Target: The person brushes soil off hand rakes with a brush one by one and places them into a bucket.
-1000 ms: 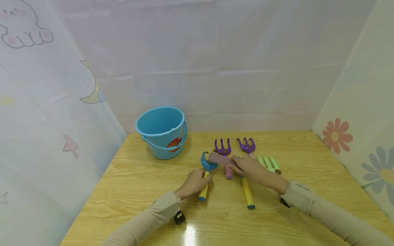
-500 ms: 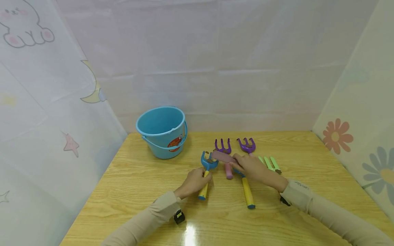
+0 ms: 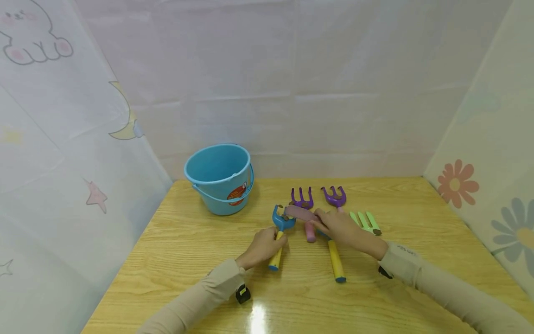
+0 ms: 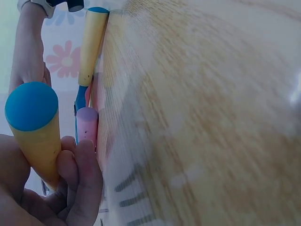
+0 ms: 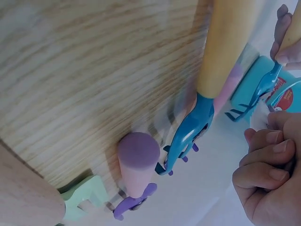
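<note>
My left hand (image 3: 262,247) grips the yellow handle (image 4: 35,141) of a small blue hand rake (image 3: 283,224), holding its tines up and away from me. Brown bits like dirt cling to the rake head. In my right hand (image 3: 340,227) is a dusty-pink scrub brush (image 3: 300,213), held level with its end over the rake's tines. Its pale bristles (image 5: 259,116) show close to the tines in the right wrist view, while the curled fingers hide the brush's grip. Under the right hand lies a second blue rake with a yellow handle (image 3: 337,262).
Two purple rakes (image 3: 302,203) (image 3: 335,199) with pink handles lie farther back on the wooden table (image 3: 200,283). A light green fork (image 3: 366,223) with a brown bit on it lies right. The light blue bucket (image 3: 221,185) stands back left, before the cloth-covered wall.
The brush has shifted a little to the right and back over the rake's tines, tilting slightly. The left hand keeps its grip on the rake in nearly the same place.
</note>
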`<move>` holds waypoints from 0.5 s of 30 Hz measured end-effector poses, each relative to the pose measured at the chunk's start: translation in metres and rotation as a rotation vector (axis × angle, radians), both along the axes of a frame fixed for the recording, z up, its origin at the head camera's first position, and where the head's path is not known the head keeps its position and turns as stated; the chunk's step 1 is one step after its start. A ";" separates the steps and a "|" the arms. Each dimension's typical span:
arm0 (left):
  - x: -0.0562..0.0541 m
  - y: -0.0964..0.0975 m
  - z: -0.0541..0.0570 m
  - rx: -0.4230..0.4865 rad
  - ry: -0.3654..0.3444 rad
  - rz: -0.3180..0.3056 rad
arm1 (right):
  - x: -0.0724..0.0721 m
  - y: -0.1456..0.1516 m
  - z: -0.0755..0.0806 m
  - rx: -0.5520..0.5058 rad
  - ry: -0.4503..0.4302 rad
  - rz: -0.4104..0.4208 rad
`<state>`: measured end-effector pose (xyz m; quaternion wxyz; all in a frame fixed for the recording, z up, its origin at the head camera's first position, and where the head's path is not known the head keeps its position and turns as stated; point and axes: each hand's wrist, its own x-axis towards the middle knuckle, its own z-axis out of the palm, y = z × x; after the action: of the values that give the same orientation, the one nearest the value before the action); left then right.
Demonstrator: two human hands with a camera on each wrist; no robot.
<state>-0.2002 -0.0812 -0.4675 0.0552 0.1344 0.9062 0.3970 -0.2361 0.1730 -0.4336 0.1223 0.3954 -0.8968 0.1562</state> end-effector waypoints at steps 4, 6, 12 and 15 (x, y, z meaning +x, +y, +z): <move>0.000 0.000 -0.001 -0.001 -0.005 0.012 | -0.001 0.000 0.000 -0.002 0.041 -0.023; -0.001 -0.001 -0.001 0.004 -0.016 0.014 | 0.000 -0.002 0.001 -0.001 0.016 -0.016; -0.001 -0.001 0.000 0.013 -0.038 0.012 | 0.003 -0.005 -0.001 0.019 -0.053 -0.002; 0.000 -0.001 0.002 0.015 -0.041 0.013 | 0.001 -0.003 -0.001 0.017 -0.015 -0.015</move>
<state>-0.2006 -0.0822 -0.4659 0.0700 0.1207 0.9028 0.4069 -0.2348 0.1697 -0.4343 0.1132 0.3883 -0.9021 0.1505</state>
